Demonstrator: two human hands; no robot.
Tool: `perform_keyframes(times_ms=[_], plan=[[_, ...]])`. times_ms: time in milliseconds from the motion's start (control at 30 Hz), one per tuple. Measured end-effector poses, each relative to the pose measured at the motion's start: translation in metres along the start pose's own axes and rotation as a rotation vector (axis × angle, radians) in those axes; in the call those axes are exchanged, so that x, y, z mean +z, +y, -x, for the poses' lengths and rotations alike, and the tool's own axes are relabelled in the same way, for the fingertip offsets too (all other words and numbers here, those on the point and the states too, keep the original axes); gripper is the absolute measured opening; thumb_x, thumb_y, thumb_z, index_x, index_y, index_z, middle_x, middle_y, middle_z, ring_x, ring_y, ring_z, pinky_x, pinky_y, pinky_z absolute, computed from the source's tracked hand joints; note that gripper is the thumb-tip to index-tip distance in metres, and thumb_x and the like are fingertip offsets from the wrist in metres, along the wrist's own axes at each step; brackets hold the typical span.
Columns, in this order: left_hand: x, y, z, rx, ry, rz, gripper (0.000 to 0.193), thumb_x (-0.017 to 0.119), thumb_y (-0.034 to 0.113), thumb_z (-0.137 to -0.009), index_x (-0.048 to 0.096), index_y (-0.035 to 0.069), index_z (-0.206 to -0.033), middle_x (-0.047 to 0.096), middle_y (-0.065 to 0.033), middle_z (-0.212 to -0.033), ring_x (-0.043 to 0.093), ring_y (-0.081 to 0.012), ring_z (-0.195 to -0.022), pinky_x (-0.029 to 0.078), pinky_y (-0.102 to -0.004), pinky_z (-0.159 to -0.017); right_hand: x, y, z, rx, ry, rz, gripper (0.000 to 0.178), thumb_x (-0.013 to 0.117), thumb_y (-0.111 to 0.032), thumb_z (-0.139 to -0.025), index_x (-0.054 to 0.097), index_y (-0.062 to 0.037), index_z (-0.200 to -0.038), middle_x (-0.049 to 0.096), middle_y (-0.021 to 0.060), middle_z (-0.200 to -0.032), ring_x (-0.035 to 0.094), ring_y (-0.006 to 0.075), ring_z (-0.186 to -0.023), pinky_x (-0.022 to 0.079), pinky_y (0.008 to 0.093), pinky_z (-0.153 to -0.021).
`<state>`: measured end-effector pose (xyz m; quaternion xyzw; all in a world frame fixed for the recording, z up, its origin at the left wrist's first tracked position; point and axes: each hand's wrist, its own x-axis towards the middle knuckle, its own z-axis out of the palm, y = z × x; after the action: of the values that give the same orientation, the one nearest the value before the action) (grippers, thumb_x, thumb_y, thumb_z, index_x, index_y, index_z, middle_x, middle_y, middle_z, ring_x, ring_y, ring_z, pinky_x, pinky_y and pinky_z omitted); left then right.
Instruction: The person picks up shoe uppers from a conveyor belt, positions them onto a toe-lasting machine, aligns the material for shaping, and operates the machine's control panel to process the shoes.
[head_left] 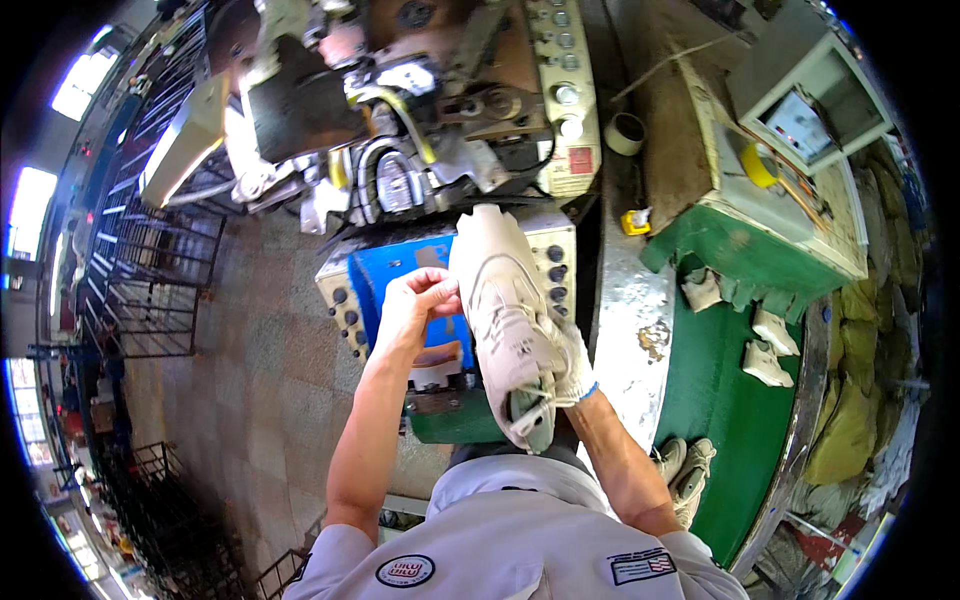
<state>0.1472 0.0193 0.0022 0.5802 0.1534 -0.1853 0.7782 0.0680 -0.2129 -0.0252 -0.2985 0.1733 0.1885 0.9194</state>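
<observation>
A beige sneaker (500, 310) is held up in front of me, its toe away from me and its heel opening near my chest. My right hand (576, 368), in a white knit glove with a blue cuff edge, is wrapped round the shoe's right side near the heel; the shoe hides part of its fingers. On the opposite side, my bare left hand (425, 297) is closed in a pinch, fingertips against the shoe's left edge. Whatever small thing may be between those fingertips is hidden. Beneath the shoe lies a blue panel (395, 268) on the machine's front.
Straight ahead stands a machine (395, 185) with metal clamps and hoses, flanked by a knob panel (565, 95). To the right runs a green conveyor belt (725, 400) carrying several shoes (768, 362). A tape measure (635, 222) sits on the metal ledge (635, 310). Black racks (150, 270) stand left.
</observation>
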Motion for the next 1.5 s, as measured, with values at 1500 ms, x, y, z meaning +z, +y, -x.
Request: perform_keyframes(times_ms=[1500], plan=[[-0.1,-0.067,-0.072,0.356,-0.035,0.253,0.041,0.061,0.015,-0.091,0.063,-0.006,-0.126,0.071,-0.0126,-0.116,0.07,-0.022,-0.103,0.057,-0.0353,-0.094,0.103,0.077,-0.169,-0.545,0.087,0.723,0.042,0.061,-0.031,-0.103,0.068,0.0076,-0.118,0.073,0.0087,-0.101,0.065,0.0111,-0.084,0.054,0.0273,-0.071]])
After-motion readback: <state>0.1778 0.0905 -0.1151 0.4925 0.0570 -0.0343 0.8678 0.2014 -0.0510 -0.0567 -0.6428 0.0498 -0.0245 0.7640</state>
